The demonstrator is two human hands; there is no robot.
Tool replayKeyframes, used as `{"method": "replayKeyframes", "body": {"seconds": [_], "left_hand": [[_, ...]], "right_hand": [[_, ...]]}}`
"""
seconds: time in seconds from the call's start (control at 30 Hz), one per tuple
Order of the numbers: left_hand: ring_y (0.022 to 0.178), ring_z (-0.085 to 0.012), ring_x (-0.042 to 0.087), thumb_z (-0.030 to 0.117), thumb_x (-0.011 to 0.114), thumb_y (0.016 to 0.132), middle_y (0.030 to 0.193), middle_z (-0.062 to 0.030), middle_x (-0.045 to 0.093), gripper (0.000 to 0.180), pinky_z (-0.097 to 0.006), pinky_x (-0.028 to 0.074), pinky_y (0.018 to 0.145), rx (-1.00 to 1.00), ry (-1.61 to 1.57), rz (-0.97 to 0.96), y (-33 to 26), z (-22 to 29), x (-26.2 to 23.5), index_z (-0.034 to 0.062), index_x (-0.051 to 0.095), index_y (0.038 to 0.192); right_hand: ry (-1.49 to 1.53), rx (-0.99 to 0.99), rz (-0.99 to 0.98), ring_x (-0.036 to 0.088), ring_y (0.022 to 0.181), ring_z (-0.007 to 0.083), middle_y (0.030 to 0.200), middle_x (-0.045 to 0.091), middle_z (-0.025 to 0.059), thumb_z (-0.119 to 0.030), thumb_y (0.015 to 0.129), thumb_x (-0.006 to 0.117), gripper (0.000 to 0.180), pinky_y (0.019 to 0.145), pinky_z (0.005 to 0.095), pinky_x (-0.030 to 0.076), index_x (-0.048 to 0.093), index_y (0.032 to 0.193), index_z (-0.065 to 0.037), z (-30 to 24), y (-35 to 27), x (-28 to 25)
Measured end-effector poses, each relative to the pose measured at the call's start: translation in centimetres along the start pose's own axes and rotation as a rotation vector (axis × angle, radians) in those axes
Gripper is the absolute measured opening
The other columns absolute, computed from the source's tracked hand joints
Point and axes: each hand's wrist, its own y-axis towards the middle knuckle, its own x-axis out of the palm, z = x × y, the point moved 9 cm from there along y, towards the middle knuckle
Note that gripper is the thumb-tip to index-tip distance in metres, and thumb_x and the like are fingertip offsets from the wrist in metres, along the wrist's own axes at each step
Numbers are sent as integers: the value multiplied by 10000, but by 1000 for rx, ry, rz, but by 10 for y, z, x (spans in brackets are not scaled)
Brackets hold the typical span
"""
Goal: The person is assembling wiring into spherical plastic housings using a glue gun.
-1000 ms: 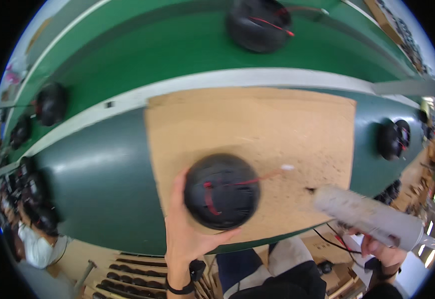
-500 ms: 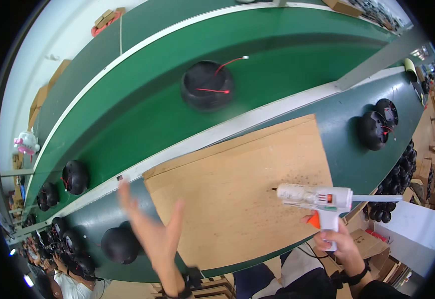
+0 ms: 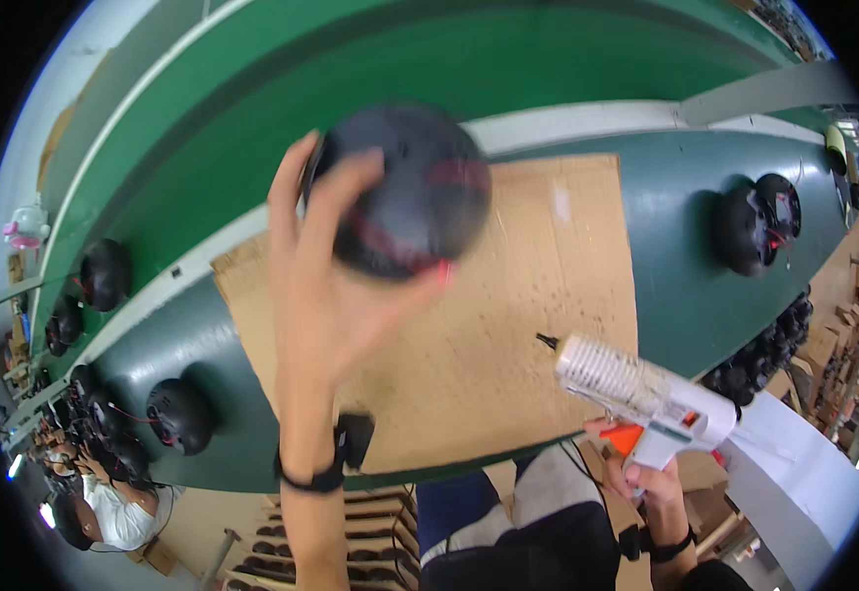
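Observation:
A black round shell with red wires (image 3: 420, 182), blurred by motion, is in my left hand (image 3: 321, 295). My thumb and fingers spread around its side, above the far edge of a flat cardboard sheet (image 3: 469, 384). The fingertips beneath the shell are hidden. My right hand (image 3: 656, 483) is wrapped around the handle of a white hot glue gun (image 3: 636, 389) with an orange trigger. Its dark nozzle points left, over the right part of the cardboard, where small brown spots show.
Two black round shells (image 3: 748, 229) sit on the green table at the right; another (image 3: 180, 416) rests at the left. More shells (image 3: 104, 275) stand on the green conveyor belt (image 3: 567, 59). A metal post (image 3: 764, 94) crosses at upper right. A person in white (image 3: 119, 512) sits lower left.
My left hand has reached forward and taken the shell off the conveyor, bringing it toward the cardboard. The glue gun has tilted, its rear end now lower. The whole view has shifted.

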Motion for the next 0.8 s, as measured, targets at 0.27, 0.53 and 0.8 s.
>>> {"method": "replayKeyframes", "body": {"seconds": [0.27, 0.53, 0.8], "left_hand": [[1376, -492, 369, 239, 865, 581, 1510, -299, 323, 366, -530, 351, 1111, -342, -36, -46, -199, -4, -15, 117, 772, 913], [863, -277, 601, 177, 832, 672, 988, -107, 627, 196, -370, 494, 734, -266, -219, 156, -194, -41, -59, 64, 792, 828], [583, -153, 590, -28, 798, 677, 673, -70, 644, 160, -235, 413, 532, -194, -503, -276, -128, -62, -35, 2, 751, 827]], "right_hand": [[-40, 24, -83, 573, 448, 224, 1089, 657, 246, -186, 755, 697, 708, 435, 313, 437, 457, 1338, 136, -9, 8, 34], [-507, -241, -305, 696, 722, 321, 1195, 639, 230, -171, 820, 724, 470, 592, 360, 527, 594, 1211, 56, -27, -17, 74], [-1135, -250, -468, 716, 855, 303, 1057, 689, 222, -201, 862, 669, 300, 658, 343, 552, 649, 1041, 38, -16, 3, 139]]}}
